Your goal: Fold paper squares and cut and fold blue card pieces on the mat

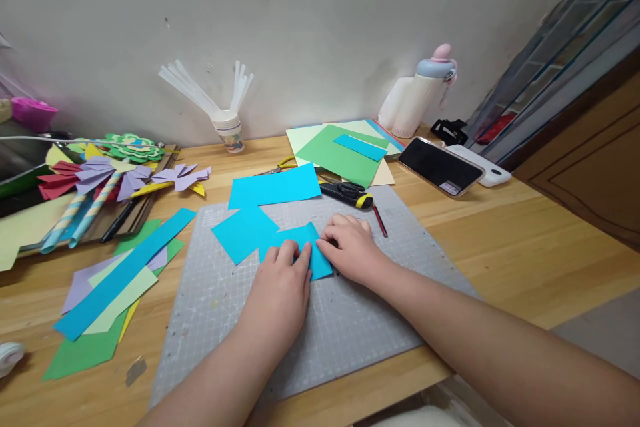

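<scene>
A small blue paper with a crease [320, 263] lies on the grey cutting mat [350, 340]. My left hand [285, 280] presses on its left part, fingers bent and close together. My right hand [350, 247] is closed at its right edge, thumb and fingertips on the paper near the crease. Beside them to the left is a blue paper square [245, 233], and behind it a wider blue rectangle [275, 188]. A black and yellow cutter [345, 193] and black-handled scissors [351, 186] rest at the mat's back edge.
Coloured paper strips [125, 273] and paper flowers [110, 173] are on the left. Behind stand a cup of white sticks [229, 132] and a bottle [423, 97]. A green sheet [335, 153] tops a paper pile; a phone [441, 167] lies at right.
</scene>
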Tool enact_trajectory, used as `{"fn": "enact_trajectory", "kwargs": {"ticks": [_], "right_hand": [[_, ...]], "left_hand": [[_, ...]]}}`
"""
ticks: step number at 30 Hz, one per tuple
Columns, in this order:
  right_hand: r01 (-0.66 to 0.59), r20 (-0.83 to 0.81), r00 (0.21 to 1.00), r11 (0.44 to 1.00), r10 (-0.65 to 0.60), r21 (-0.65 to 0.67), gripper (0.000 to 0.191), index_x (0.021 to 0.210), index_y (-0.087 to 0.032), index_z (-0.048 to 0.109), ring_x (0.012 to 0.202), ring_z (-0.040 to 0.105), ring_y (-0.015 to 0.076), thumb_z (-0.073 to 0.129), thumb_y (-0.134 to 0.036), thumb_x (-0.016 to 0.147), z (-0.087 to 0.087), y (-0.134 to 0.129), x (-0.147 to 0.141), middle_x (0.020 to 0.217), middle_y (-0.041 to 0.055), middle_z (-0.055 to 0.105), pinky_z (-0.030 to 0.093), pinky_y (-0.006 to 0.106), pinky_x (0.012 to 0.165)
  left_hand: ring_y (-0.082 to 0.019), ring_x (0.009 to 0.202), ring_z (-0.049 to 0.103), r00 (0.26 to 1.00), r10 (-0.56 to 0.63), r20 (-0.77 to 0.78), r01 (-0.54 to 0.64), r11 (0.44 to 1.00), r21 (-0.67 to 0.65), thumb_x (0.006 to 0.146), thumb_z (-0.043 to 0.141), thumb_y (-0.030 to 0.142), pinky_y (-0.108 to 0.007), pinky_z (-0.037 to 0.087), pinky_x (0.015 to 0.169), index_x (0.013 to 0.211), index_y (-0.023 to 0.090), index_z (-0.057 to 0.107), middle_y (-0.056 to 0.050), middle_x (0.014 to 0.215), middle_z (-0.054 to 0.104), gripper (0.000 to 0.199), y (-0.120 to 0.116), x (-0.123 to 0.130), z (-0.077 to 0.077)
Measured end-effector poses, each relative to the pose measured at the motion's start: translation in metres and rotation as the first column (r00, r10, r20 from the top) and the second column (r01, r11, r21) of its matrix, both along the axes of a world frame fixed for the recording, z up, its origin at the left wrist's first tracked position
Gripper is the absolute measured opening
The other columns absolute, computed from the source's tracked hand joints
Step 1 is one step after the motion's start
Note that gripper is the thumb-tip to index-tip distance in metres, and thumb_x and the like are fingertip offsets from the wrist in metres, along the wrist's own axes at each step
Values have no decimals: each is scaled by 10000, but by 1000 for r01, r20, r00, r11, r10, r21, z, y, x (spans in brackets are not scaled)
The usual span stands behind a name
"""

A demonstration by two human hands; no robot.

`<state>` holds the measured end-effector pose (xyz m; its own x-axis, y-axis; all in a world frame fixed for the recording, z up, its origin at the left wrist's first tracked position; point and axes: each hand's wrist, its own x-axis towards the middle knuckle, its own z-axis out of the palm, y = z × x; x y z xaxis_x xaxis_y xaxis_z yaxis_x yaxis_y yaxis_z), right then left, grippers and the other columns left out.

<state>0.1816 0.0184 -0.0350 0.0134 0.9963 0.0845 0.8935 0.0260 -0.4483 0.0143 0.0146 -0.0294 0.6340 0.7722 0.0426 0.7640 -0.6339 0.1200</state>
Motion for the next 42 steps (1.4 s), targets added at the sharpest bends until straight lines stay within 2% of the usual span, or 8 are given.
{"fn": "enact_trajectory", "kwargs": {"ticks": [14, 19, 22, 28, 34, 42], "right_hand": [[41, 4, 999, 999, -41, 13, 203, 613, -180, 561, 853, 490, 199, 536, -188, 814, -4, 2, -5, 834, 17, 602, 248, 339, 714], [24, -14, 1000, 1000, -24, 15, 301, 628, -183, 584, 896, 509, 204, 512, -302, 895, -2, -5, -2, 865, 19, 611, 263, 351, 751], [25, -25, 999, 1000, -25, 11, 339, 626, -184, 598, 904, 517, 203, 513, -349, 910, -2, -14, -1, 885, 18, 612, 267, 358, 767], [55, -23, 998, 998, -55, 7, 323, 611, -184, 607, 891, 519, 204, 528, -314, 897, -3, -19, -5, 871, 19, 621, 258, 355, 747], [77, -7, 997, 997, -77, 21, 249, 613, -185, 605, 863, 511, 202, 539, -227, 850, -3, -17, -8, 840, 18, 623, 246, 348, 723], [73, 6, 997, 996, -74, 43, 231, 598, -183, 583, 848, 503, 201, 535, -204, 823, -5, -17, -10, 825, 17, 613, 242, 348, 707]], "left_hand": [[-278, 898, 495, 1000, 6, 12, -6, 1000, 0, 933, 403, 201, -437, 457, 793, 1306, 152, 540, -130, 1072, 567, 401, 0, 2, -1], [-274, 901, 493, 1000, 1, 21, -1, 1000, -22, 930, 407, 196, -436, 456, 809, 1323, 145, 522, -128, 1089, 557, 412, 0, -1, 2], [-258, 899, 498, 1000, -16, 25, 17, 999, -45, 934, 407, 193, -416, 459, 804, 1296, 179, 547, -115, 1096, 554, 389, -2, -3, 6], [-269, 923, 506, 999, -39, -16, 38, 998, -49, 948, 358, 175, -431, 450, 806, 1219, 221, 603, -116, 1086, 560, 369, -9, -4, 13], [-279, 935, 509, 999, -31, -18, 31, 999, -26, 939, 366, 166, -443, 448, 810, 1204, 222, 615, -116, 1100, 570, 368, -11, -4, 12], [-274, 932, 520, 1000, -25, -7, 25, 999, -42, 924, 372, 142, -439, 450, 812, 1222, 230, 613, -104, 1099, 580, 393, -9, -3, 12]]}}
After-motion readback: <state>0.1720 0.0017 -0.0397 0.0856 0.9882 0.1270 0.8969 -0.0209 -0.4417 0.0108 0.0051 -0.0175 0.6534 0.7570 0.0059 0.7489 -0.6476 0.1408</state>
